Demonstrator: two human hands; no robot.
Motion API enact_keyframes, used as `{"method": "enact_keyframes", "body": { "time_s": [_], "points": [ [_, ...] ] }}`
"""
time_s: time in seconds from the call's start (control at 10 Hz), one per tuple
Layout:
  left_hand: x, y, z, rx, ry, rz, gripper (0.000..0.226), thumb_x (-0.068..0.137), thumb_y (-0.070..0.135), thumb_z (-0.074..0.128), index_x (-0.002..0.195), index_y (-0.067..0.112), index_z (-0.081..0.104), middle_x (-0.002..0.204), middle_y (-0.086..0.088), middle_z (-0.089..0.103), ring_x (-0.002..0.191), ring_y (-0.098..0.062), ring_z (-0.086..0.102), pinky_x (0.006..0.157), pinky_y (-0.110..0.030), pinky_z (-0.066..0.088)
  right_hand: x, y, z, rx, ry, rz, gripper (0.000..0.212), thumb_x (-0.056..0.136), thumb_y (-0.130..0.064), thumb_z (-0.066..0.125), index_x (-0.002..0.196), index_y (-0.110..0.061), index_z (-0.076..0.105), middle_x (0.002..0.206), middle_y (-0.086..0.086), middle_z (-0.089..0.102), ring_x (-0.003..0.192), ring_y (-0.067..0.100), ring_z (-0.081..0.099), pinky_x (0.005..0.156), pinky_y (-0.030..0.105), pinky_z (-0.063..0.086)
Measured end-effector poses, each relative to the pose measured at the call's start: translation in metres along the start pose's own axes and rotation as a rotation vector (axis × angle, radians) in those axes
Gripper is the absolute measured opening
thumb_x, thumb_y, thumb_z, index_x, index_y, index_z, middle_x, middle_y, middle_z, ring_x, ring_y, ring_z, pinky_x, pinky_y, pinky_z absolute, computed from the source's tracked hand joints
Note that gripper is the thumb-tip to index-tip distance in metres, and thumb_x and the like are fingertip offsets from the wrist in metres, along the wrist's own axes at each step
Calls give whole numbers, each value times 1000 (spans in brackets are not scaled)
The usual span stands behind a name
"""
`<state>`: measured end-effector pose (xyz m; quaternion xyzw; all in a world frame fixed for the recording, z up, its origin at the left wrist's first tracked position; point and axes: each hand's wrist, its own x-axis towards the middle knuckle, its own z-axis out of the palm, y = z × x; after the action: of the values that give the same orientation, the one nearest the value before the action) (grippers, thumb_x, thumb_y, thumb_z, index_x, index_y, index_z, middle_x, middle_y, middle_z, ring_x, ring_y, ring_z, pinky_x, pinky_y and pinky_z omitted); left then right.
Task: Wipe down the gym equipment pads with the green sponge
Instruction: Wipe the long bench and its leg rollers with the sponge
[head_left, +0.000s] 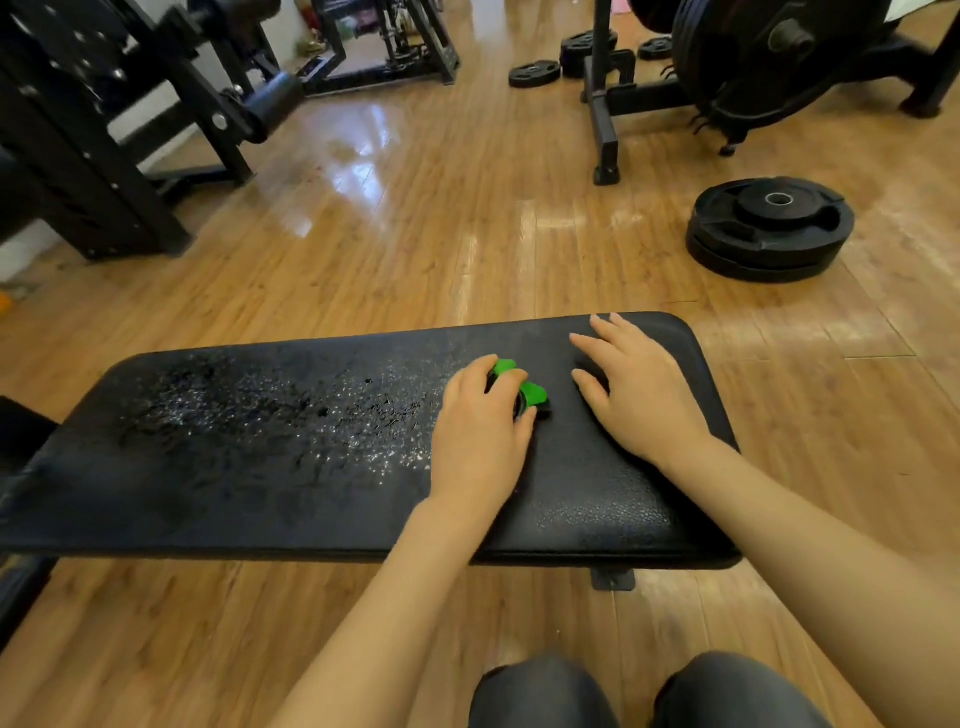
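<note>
item: left hand (480, 431) curled round green sponge (519, 387) on black bench pad (260, 467); right hand (636, 395) spread flat beside it. risk: wet film across the pad's left part may smear or drip if strokes stop short.

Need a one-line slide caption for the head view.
Left hand grips the green sponge on the wet bench pad; right hand rests flat beside it.

I find no text, label, brand, number or sign that I can read anywhere here (the weight plates (770, 228) on the floor show raised moulding, but it is too small to make out).
</note>
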<state>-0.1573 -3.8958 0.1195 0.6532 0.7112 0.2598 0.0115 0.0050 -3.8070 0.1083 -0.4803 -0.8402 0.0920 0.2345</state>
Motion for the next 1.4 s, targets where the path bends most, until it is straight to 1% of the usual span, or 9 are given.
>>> {"method": "enact_keyframes", "body": {
  "time_s": [0.2,0.4,0.5,0.6,0.7,0.9,1.0,1.2,1.4],
  "points": [
    [56,-32,-18,-111,-4,22,30,85,14,65,115,12,62,131,-3,53,125,-20,46,96,-18,29,0,-3,-3,-11,-90,-49,46,97,-37,50,136,-14,53,148,7,42,142,23,31,115,36,24],
    [89,-20,1,-86,-340,154,22,85,14,56,106,12,55,143,-8,43,138,-20,30,104,-33,31,1,-1,-2,12,-105,-38,48,95,-41,51,135,-15,54,147,5,45,141,21,33,116,36,22],
    [93,-16,12,-113,-295,140,26,89,34,56,100,11,54,116,-6,57,115,-22,47,92,-40,41,1,1,-1,19,-106,-33,47,95,-42,52,135,-16,54,147,4,44,141,20,32,116,35,21],
    [93,-17,22,-67,-213,133,43,94,35,58,133,20,49,130,-1,55,120,-19,47,97,-34,41,1,1,1,35,-107,-28,46,94,-43,52,133,-17,56,147,3,44,141,20,32,117,36,21],
    [94,-19,24,-31,-228,151,51,97,28,54,144,15,40,145,-3,45,134,-19,38,108,-31,31,1,2,2,35,-114,-23,47,94,-44,51,134,-18,55,148,2,43,142,19,31,118,36,20],
    [58,-23,12,0,-209,220,40,97,30,50,134,14,55,141,-3,51,135,-21,39,111,-28,26,1,1,1,45,-114,-23,47,94,-43,52,134,-19,55,147,2,44,141,19,32,118,35,20],
    [23,-27,-2,19,-223,265,57,91,49,41,133,13,56,141,-5,51,134,-21,41,112,-23,21,1,1,1,47,-111,-19,47,94,-43,53,134,-19,55,147,2,45,141,19,32,117,35,21],
    [37,-26,3,29,-215,214,44,95,24,57,138,14,52,144,-7,48,138,-26,37,111,-25,20,1,1,1,40,-104,-18,46,93,-43,54,133,-19,56,146,2,46,141,19,33,117,35,21],
    [85,-23,13,20,-169,66,39,97,19,54,136,11,52,143,-7,47,135,-25,37,105,-31,28,1,1,-1,29,-107,-15,47,94,-44,53,133,-19,56,147,1,45,141,18,32,117,34,21]
  ]
}}
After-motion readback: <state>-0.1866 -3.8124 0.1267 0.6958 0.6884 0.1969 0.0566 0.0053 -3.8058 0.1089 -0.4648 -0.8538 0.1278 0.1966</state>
